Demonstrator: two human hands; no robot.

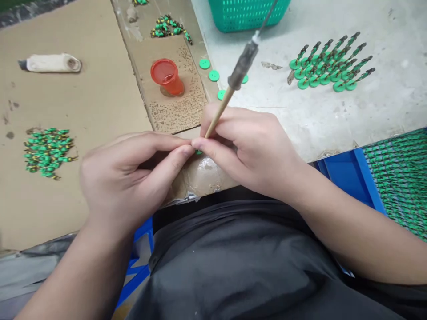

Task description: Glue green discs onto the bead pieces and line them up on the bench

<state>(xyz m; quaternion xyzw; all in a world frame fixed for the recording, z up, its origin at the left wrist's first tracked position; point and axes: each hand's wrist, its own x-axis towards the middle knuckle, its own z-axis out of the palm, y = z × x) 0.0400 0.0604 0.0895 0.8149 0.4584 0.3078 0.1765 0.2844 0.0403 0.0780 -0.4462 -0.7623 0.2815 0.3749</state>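
My left hand [133, 173] and my right hand [247, 138] meet at the table's front edge, thumbs and forefingers pinched together. Between the fingertips shows a sliver of a small green piece [199, 152], mostly hidden. A thin wooden stick tool [218, 113] rests in my right hand, pointing up and away; its upper part is wrapped in grey and ends in a thin needle-like tip. Just beyond my hands lie several flat green discs [214, 75]. An orange-red cup [166, 75] stands on a speckled cardboard piece [180, 109].
Small green, yellow and black figures lie heaped on cardboard at left [48, 151] and at the back [170, 27]. At right, green discs with upright dark pieces [327, 66] stand in rows. Also around are a green basket [248, 18], a whitish tool handle [53, 63] and a blue crate [368, 178].
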